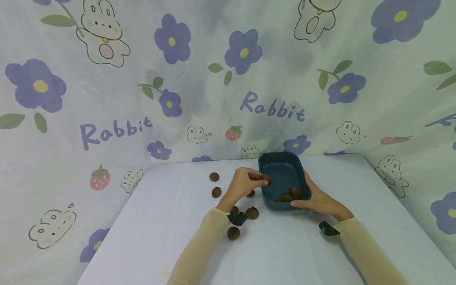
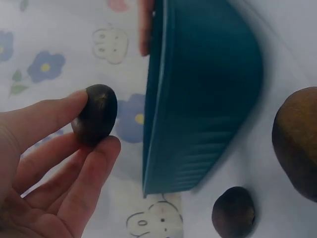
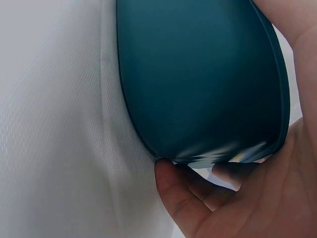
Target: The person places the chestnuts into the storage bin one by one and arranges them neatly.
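Observation:
My left hand (image 1: 243,183) pinches a round brown fruit (image 1: 266,179) between thumb and fingers, over the left rim of a dark teal rectangular tub (image 1: 283,168). Seen from the left wrist, the fruit (image 2: 96,114) is dark and smooth, with a small pale mark at one end. My right hand (image 1: 317,199) grips the tub's near right corner, the thumb at the near rim and fingers along the right side. Several similar brown fruits (image 1: 295,192) lie in the near end of the tub. The right wrist view shows fingers (image 3: 181,198) curled against the tub's wall (image 3: 198,89).
On the white table (image 1: 171,213), left of the tub, lie several loose brown fruits (image 1: 233,233), some partly hidden by my left hand and wrist. A printed cloth (image 1: 199,79) with flowers and rabbits hangs behind the table.

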Tool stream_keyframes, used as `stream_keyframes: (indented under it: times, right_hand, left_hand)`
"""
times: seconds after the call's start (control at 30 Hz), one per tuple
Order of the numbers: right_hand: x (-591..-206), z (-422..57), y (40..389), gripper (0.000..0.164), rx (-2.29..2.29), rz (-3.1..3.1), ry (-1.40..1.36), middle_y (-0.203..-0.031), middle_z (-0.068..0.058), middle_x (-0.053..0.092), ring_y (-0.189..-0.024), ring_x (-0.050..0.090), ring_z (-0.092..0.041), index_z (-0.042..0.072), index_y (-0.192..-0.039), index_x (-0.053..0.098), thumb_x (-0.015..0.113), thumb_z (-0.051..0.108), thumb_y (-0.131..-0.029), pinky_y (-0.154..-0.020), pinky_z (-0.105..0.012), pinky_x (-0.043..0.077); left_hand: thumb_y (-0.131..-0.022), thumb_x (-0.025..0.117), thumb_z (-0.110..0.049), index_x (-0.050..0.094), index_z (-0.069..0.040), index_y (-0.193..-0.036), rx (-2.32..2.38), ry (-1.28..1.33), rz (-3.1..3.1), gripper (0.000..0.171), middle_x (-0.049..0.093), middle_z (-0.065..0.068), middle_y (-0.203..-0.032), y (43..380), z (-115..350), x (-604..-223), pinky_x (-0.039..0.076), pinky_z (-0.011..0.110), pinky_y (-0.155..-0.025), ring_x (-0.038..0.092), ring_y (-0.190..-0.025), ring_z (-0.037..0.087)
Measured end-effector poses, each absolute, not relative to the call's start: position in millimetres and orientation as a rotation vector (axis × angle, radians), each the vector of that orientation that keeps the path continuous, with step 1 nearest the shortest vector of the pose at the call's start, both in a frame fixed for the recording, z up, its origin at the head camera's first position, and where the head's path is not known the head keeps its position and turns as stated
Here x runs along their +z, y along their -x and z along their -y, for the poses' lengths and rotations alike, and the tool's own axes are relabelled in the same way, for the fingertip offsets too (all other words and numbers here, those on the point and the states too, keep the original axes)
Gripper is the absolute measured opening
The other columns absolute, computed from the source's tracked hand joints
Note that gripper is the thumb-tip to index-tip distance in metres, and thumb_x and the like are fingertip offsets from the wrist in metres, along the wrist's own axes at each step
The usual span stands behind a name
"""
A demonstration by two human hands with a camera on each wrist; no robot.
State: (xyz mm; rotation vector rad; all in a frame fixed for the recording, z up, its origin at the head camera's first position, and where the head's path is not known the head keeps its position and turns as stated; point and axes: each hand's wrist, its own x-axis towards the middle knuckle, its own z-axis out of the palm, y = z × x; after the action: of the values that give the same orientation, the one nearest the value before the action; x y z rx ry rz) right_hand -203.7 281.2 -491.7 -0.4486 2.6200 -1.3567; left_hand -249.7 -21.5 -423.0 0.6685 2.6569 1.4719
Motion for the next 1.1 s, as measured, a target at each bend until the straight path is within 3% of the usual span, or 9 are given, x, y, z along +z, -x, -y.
stream_keyframes:
  times: [0.2, 0.6, 0.9, 1.1]
  right_hand:
    - [-493, -281, 205, 0.131, -1.341, -2.637, 0.456, -0.173, -0.018, -0.018, -0.158, -0.002, -0.055, 0.016, -0.162, -0.024, 0.081, 0.040, -0.087, -0.115, -0.082, 0.013]
    - [-492, -281, 204, 0.131, -1.341, -2.612, 0.421, -0.173, -0.017, -0.020, -0.158, -0.005, -0.055, 0.020, -0.161, -0.028, 0.079, 0.044, -0.089, -0.116, -0.081, 0.011]
    - [-490, -281, 202, 0.131, -1.325, -2.618, 0.403, -0.173, -0.017, -0.020, -0.158, -0.005, -0.054, 0.021, -0.161, -0.027, 0.080, 0.043, -0.088, -0.115, -0.081, 0.012]
    - [-492, -281, 203, 0.132, -1.334, -2.608, 0.386, -0.173, -0.016, -0.020, -0.158, -0.006, -0.054, 0.021, -0.161, -0.028, 0.079, 0.045, -0.088, -0.115, -0.081, 0.011]
  left_hand:
    - [-0.085, 0.087, -0.026, 0.081, -0.007, -0.105, 1.324, -0.694, -2.743, 0.028, 0.080, 0.006, -0.101, 250, 10, -431, 0.061, 0.026, -0.076, 0.076, -0.088, 0.014]
    - [-0.086, 0.086, -0.025, 0.081, -0.007, -0.102, 0.933, -0.874, -2.856, 0.025, 0.077, 0.004, -0.099, 249, -11, -438, 0.054, 0.016, -0.070, 0.071, -0.085, 0.009]
    - [-0.087, 0.085, -0.023, 0.083, -0.013, -0.090, 0.715, -0.949, -2.872, 0.011, 0.079, -0.003, -0.086, 248, -19, -438, 0.050, 0.017, -0.062, 0.063, -0.070, 0.002]
    - [-0.087, 0.085, -0.024, 0.082, -0.014, -0.091, 0.484, -0.988, -2.909, 0.012, 0.078, -0.005, -0.085, 247, -25, -436, 0.049, 0.019, -0.061, 0.061, -0.067, 0.003]
